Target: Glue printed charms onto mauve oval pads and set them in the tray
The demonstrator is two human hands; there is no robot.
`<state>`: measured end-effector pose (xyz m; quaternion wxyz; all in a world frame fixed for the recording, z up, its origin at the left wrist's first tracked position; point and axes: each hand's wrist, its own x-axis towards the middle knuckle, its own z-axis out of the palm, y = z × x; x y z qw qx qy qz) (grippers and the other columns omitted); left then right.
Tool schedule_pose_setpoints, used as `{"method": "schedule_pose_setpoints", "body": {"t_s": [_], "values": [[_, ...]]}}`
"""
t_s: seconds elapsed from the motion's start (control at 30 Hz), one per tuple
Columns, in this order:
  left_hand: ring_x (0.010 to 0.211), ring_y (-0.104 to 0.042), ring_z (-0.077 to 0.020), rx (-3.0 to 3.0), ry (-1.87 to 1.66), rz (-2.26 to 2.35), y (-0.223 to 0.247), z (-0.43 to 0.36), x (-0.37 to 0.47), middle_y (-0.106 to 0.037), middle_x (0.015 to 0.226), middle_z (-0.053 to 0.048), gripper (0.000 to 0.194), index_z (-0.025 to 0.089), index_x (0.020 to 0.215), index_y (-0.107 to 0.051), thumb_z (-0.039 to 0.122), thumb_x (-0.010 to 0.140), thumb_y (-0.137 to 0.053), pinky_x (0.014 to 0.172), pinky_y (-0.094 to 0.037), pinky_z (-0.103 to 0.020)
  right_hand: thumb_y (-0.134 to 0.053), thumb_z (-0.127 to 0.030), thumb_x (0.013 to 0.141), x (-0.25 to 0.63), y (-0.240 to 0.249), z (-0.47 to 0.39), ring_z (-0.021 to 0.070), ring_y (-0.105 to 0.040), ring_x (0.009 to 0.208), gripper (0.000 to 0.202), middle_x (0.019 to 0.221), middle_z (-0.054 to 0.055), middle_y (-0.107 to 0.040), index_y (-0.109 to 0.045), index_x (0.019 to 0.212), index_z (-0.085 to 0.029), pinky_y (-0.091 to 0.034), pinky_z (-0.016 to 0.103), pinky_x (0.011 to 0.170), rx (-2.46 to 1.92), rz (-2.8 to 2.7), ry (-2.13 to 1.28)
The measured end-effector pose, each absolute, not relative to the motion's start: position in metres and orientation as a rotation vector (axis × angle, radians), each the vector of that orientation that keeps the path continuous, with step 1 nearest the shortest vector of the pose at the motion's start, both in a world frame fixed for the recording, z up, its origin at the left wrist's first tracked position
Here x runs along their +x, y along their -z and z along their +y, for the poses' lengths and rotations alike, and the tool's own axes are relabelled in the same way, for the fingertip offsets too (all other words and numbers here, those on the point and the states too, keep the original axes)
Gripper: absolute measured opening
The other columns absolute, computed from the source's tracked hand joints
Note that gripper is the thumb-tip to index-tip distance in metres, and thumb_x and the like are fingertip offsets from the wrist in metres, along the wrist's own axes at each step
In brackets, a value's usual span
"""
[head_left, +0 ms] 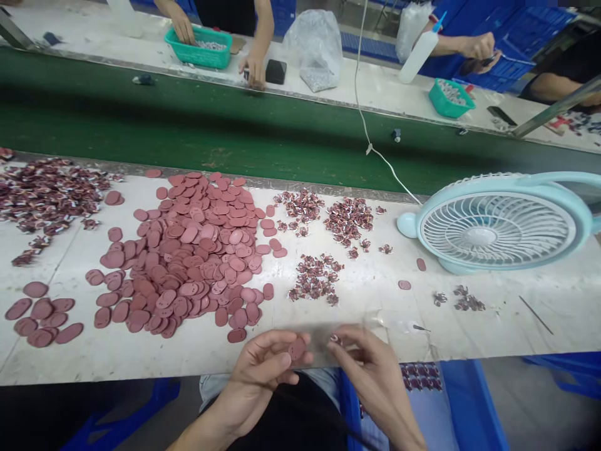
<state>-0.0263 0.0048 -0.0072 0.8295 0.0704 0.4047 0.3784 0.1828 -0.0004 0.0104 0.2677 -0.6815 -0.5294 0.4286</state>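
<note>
Oval reddish disc (297, 348) is sitting pinched in the left hand (263, 369) grip; the right hand (370, 366) is pinching a small sticker (334, 339) just beside it, above the worktop (328, 313) edge.

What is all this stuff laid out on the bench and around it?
oval discs: one big heap plus a small group at far left, dusty red, on the white bench
small patterned pieces: several little heaps, dark red and white, mid bench and far left
desk fan: one, pale blue, lying face up at right
conveyor belt: one, green, behind the bench
baskets: two, teal, on the far bench
plastic bag: one, clear, far bench
squeeze bottle: one, white with blue tip, far bench
co-workers' hands: across the belt
left hand: holds one oval disc
right hand: pinches a small piece, blurred
</note>
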Motion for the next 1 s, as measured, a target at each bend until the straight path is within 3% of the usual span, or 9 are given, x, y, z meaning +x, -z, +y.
{"method": "schedule_pose_setpoints", "body": {"t_s": [0.1,0.17,0.33,0.53,0.73,1.0], "values": [[0.095,-0.075,-0.0216,0.254,-0.802,0.87,0.008,0.001,-0.023,-0.08,0.112,-0.009,0.02,0.021,0.094,-0.078,0.024,0.075,-0.084,0.069,-0.059,-0.022,-0.084,-0.035,0.07,0.171,-0.023,-0.013,0.0171,-0.075,0.063,0.017,0.073,0.002,-0.08,-0.078,0.081,-0.024,-0.061,0.021,0.057,-1.647,-0.945,-1.433],[0.093,-0.074,-0.0194,0.329,-0.807,0.859,0.009,-0.001,-0.021,-0.08,0.112,-0.008,0.021,0.022,0.095,-0.078,0.022,0.075,-0.084,0.07,-0.059,-0.023,-0.086,-0.033,0.067,0.164,-0.028,-0.016,0.0184,-0.077,0.063,0.015,0.071,0.002,-0.082,-0.081,0.078,-0.025,-0.063,0.021,0.059,-1.544,-0.799,-1.513],[0.094,-0.075,-0.0181,0.413,-0.783,0.793,0.011,-0.003,-0.017,-0.081,0.107,-0.006,0.022,0.023,0.097,-0.077,0.016,0.077,-0.082,0.078,-0.057,-0.024,-0.084,-0.03,0.071,0.157,-0.027,-0.017,0.0175,-0.077,0.063,0.012,0.075,0.002,-0.083,-0.082,0.083,-0.028,-0.062,0.02,0.059,-1.564,-0.843,-1.443],[0.093,-0.074,-0.0166,0.451,-0.788,0.845,0.011,-0.004,-0.017,-0.081,0.107,-0.004,0.009,0.02,0.081,-0.077,0.014,0.077,-0.081,0.085,-0.055,-0.025,-0.086,-0.031,0.068,0.158,-0.029,-0.016,0.0131,-0.072,0.058,0.014,0.069,0.001,-0.081,-0.08,0.079,-0.025,-0.056,0.017,0.054,-1.687,-0.995,-1.355],[0.095,-0.074,-0.0212,0.526,-0.793,0.847,0.01,-0.006,-0.016,-0.081,0.102,-0.005,0.005,0.02,0.076,-0.08,0.016,0.079,-0.079,0.087,-0.055,-0.03,-0.083,-0.035,0.072,0.157,-0.034,-0.01,0.0103,-0.066,0.058,0.018,0.065,0.0,-0.076,-0.075,0.077,-0.02,-0.053,0.018,0.056,-1.677,-0.96,-1.488],[0.09,-0.075,-0.0216,0.536,-0.831,0.872,0.006,-0.005,-0.012,-0.082,0.096,-0.005,0.007,0.023,0.074,-0.081,0.018,0.079,-0.079,0.084,-0.057,-0.031,-0.08,-0.034,0.077,0.156,-0.025,-0.012,0.0119,-0.066,0.062,0.017,0.068,-0.001,-0.073,-0.07,0.082,-0.022,-0.053,0.022,0.06,-1.53,-0.827,-1.608]]}}
